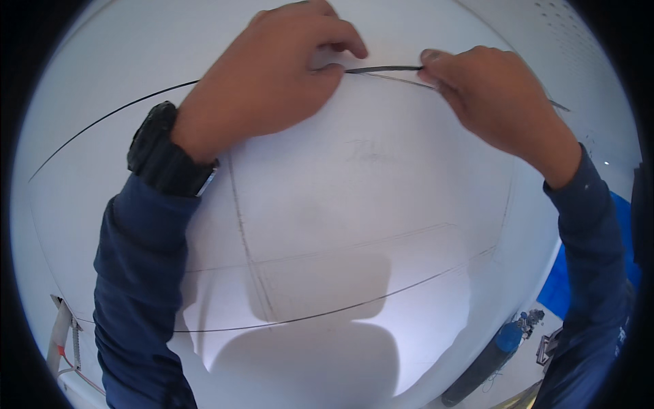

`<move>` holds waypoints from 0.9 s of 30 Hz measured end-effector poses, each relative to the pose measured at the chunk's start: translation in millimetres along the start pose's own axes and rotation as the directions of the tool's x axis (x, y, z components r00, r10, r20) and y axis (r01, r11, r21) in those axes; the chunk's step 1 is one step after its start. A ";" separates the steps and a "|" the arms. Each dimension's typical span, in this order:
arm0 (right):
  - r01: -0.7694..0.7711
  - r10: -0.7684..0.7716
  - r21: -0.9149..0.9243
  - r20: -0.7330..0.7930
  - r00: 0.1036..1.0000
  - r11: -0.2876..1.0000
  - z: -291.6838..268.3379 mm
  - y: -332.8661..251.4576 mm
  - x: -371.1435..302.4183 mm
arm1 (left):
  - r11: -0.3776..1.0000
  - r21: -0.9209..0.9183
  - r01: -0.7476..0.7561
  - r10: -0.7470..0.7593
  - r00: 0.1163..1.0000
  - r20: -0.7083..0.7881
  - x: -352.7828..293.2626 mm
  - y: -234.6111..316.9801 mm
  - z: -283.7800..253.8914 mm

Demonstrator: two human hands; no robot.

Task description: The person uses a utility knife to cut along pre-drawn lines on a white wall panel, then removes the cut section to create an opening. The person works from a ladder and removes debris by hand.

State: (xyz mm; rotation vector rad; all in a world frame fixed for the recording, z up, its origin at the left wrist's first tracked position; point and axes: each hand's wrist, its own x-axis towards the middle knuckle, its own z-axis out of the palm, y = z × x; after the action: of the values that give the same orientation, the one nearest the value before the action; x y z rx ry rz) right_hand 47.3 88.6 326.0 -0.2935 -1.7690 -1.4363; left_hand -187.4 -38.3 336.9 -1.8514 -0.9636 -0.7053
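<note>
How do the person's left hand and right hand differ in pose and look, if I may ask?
The left hand has a gap between thumb and index fingertip; the right hand pinches a thin dark strip.
A chunky dark watch circles the left hand's wrist; none shows at the right hand's.
Both hands are bare, extend from dark blue sleeves and are at a white surface.

Strip [385, 69] black; panel [340, 198] white, dark-lined; sleeves [139, 262] navy; cylinder [480, 368] apparently grey, blue-topped.
</note>
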 end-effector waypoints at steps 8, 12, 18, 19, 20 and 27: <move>0.013 -0.008 -0.072 0.068 0.998 0.997 -4.4 -15.0 14.8 | 0.988 0.064 -0.140 0.143 0.989 -0.045 -1.4 -15.5 8.5; 0.058 -0.058 0.001 0.025 0.998 0.998 8.4 -6.8 11.0 | 0.963 0.179 -0.202 0.227 0.964 -0.137 -2.5 -26.8 15.1; -0.065 0.066 0.028 -0.049 0.997 0.998 10.9 -3.2 4.8 | 0.994 0.112 -0.012 0.010 1.000 0.019 -9.6 -11.6 7.4; -0.045 0.045 0.025 -0.012 0.999 0.999 8.0 -3.9 0.5 | 0.990 0.134 -0.048 0.049 0.999 -0.001 -6.7 -12.2 9.4; -0.029 0.028 0.038 0.007 1.000 0.999 5.8 -3.1 -2.7 | 0.984 0.158 -0.083 0.087 0.996 -0.022 -3.5 -13.1 11.9; -0.067 0.066 0.012 0.050 0.997 0.998 16.4 7.9 5.0 | 0.982 0.089 -0.169 0.175 0.982 -0.072 -1.3 -22.8 12.8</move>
State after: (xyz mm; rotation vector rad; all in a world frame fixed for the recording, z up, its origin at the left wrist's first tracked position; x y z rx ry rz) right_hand 41.9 104.4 334.9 -0.3801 -1.7913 -1.3794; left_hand -206.3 -20.8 340.7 -1.7949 -0.7597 -0.6198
